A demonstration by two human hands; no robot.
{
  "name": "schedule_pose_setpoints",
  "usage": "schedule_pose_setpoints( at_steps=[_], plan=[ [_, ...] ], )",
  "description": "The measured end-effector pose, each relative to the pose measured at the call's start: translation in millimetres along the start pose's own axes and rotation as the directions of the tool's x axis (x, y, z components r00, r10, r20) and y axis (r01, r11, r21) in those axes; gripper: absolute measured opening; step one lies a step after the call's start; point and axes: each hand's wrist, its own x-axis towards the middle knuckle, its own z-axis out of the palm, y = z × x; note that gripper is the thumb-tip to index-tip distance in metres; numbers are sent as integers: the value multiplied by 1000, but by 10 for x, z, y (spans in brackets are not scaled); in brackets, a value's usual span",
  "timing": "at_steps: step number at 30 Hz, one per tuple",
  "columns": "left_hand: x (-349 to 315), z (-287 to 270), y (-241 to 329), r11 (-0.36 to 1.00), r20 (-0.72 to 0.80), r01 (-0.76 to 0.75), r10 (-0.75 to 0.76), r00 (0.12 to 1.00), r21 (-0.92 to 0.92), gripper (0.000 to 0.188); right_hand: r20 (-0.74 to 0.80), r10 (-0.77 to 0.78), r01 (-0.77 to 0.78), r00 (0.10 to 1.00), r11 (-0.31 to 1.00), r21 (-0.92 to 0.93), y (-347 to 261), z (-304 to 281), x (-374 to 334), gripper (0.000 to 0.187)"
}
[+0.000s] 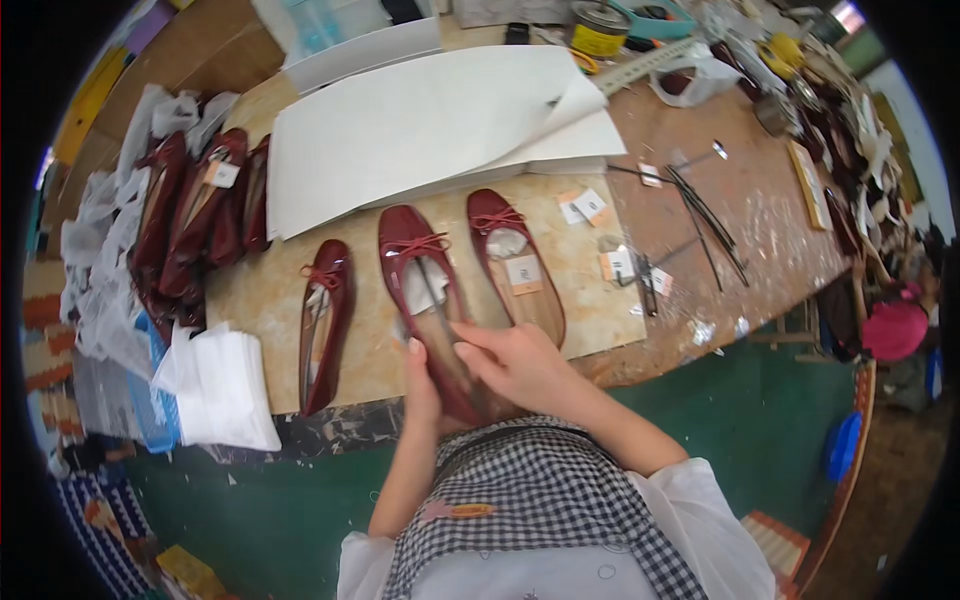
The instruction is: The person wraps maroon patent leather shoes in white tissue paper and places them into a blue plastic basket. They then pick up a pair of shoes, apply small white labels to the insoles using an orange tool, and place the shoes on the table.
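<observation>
A dark red patent ballet flat (405, 228) with a bow lies at the table's near edge, toe pointing away, with white paper in its toe and a thin dark rod inside. My left hand (422, 392) grips its left side near the heel. My right hand (515, 362) is closed at its right rear side, thumb and forefinger over the opening; its other fingers are partly hidden. To the right lies a matching flat (552, 312) with a paper tag in it. Another flat (343, 330), turned on its side, rests to the left with a rod inside.
A stack of white paper sheets (400, 120) spans the table behind the shoes. More red flats (190, 215) are heaped at left beside folded white sheets (225, 390). Dark rods (700, 215) and small tags (583, 207) lie at right. A yellow can (598, 35) stands at the back.
</observation>
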Motion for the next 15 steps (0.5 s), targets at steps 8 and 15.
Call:
schedule_pose_setpoints(
  at_steps=[8,15],
  plan=[
    [-179,892,1524,297,348,-476,394,851,828,71,-667,118,-554,736,672,-492,2023,-1168,-197,23],
    [225,1004,734,781,438,-480,297,849,400,67,-677,191,-217,711,975,46,1590,-1298,-344,19]
  ],
)
